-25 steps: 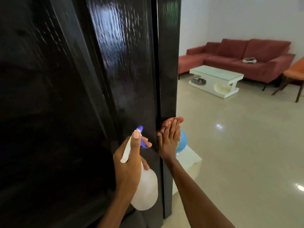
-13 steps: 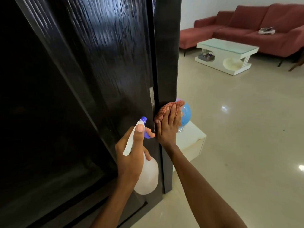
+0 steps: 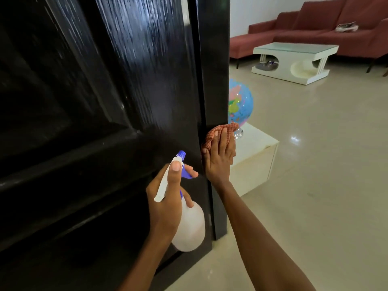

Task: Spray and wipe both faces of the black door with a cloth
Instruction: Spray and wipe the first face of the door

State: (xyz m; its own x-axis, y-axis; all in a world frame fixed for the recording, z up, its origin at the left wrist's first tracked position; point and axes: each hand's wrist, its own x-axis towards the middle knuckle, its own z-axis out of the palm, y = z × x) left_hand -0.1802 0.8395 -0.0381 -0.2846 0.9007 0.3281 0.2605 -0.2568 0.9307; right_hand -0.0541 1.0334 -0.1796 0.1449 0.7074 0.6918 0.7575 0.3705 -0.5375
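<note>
The glossy black door [image 3: 130, 85] fills the left of the view, its narrow edge facing me at centre. My right hand [image 3: 220, 158] lies flat with straight fingers on an orange checked cloth [image 3: 212, 136], pressing it against the lower door edge. My left hand [image 3: 168, 198] grips a white spray bottle [image 3: 189, 225] with a blue nozzle, thumb on top and a finger on the trigger, the nozzle close to the door's face.
A globe [image 3: 240, 106] stands on a low white cabinet [image 3: 256, 156] just behind the door edge. Farther back are a white coffee table [image 3: 294, 59] and a red sofa [image 3: 315, 28]. Pale tiled floor [image 3: 315, 185] spreads to the right.
My view has tilted down. My right hand has slid the cloth down the door edge, and my left hand with the bottle has dropped lower along the door face.
</note>
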